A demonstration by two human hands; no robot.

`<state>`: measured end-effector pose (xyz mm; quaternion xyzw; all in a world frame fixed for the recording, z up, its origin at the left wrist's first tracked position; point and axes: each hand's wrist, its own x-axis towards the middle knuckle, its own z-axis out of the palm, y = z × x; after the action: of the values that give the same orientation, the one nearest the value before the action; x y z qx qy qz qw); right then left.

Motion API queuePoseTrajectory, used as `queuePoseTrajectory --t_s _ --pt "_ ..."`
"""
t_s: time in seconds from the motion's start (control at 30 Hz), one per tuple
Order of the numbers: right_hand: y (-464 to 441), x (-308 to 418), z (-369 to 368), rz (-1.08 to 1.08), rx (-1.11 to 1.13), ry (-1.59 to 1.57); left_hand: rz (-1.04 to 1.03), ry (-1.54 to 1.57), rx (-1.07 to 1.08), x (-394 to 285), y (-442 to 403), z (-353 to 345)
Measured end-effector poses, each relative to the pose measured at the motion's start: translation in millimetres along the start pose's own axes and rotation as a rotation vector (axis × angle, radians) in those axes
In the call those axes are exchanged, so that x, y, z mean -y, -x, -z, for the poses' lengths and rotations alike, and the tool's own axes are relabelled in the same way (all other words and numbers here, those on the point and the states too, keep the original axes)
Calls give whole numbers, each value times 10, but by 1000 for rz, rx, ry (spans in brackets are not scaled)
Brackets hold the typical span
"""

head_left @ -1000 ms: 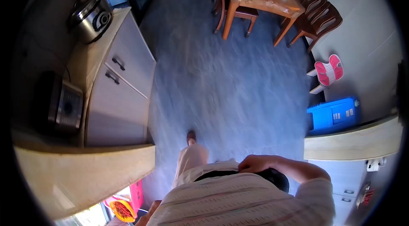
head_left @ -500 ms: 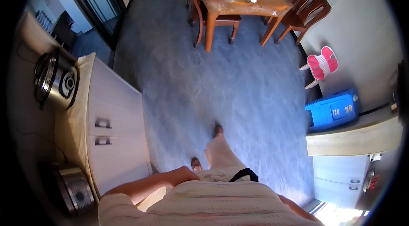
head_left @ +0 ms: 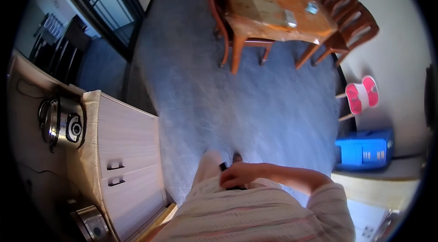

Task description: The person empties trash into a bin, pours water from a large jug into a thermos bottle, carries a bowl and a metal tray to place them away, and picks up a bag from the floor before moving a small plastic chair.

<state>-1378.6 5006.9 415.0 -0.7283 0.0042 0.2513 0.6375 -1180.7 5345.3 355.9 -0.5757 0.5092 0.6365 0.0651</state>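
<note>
My right hand is in front of my waist, its fingers together and curled downward. A small black piece shows at the fingertips and more black lies just under the hand. Whether the hand grips this or only passes over it cannot be made out. My left hand is out of view; only a sliver of arm shows low on the left. I wear a light striped knit top and pale trousers. One dark shoe shows past the right hand.
Cabinet at left bears a pressure cooker and another steel appliance. Ahead stands a covered dining table with wooden chairs. At right are a pink-white seat and blue box. A sliding door is upper left.
My right arm has swung forward across my waist, and my left hand has dropped out of view. My legs have changed position, and the room's contents sit lower in the view.
</note>
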Motion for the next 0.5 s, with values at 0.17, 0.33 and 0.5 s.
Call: queuePoseTrajectory --t_s 0.17,0.33,0.5 --pt "-1043 126 404 200 338 154 70 128 -90 401 -263 144" --pt "-1741 358 1159 227 426 177 81 168 -181 926 -531 796" --pt "-2129 581 2110 185 355 255 102 141 -196 1517 -512 1734"
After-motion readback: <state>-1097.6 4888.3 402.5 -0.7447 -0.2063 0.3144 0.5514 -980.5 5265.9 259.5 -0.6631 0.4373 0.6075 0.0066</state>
